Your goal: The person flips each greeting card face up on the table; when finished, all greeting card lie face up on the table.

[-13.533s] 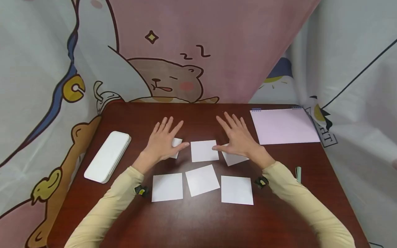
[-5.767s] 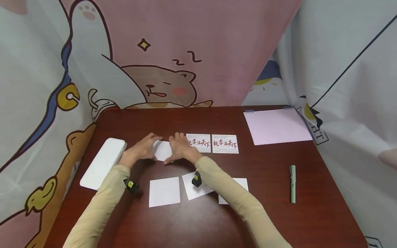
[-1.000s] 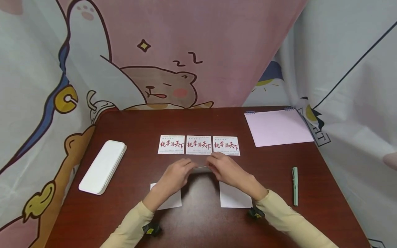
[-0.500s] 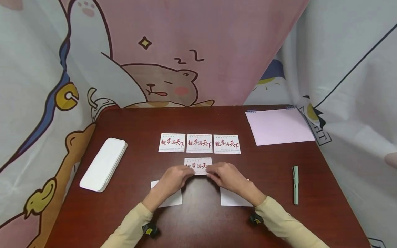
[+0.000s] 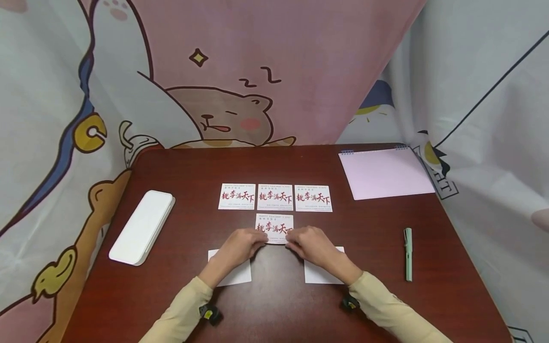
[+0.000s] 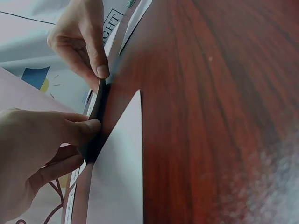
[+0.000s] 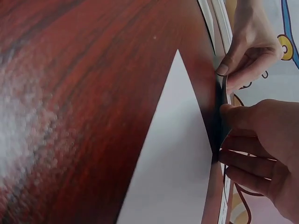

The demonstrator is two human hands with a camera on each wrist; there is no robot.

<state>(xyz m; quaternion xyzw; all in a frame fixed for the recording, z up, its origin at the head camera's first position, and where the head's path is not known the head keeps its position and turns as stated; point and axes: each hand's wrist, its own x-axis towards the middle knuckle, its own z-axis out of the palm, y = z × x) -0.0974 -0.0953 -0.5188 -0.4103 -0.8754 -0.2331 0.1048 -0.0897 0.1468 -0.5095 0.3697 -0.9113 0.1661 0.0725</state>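
The white square paper card with red brush-style lettering [image 5: 274, 227] lies printed face up around the middle of the dark red-brown wooden table [image 5: 274, 305], its top and bottom sides running nearly parallel to the table's far edge. It is close to square, a little wider from left to right as I see it, so no long axis stands out. What counts most, I judge, is that it lies straight ahead of my fingertips, with its near edge spanning the gap between my hands and neither hand nearer. My left hand [image 5: 241, 245] pinches the near left corner between thumb and fingers; my right hand [image 5: 314, 243] pinches the near right corner likewise. From both wrists I see that near edge bowed, with dark shadow beneath; whether the far side touches the wood, I cannot tell. Just beyond it, toward the table's far edge, three matching printed cards [image 5: 275, 197] sit in a row. Closer to me, a blank white card [image 5: 238, 275] lies partly under my left forearm and another blank white card [image 5: 319, 274] partly under my right. A white rounded oblong case [image 5: 141, 227] lies by the table's left edge, a pale green pen [image 5: 408, 255] toward the right edge, and a pink spiral-bound pad [image 5: 388, 174] at the far right corner.
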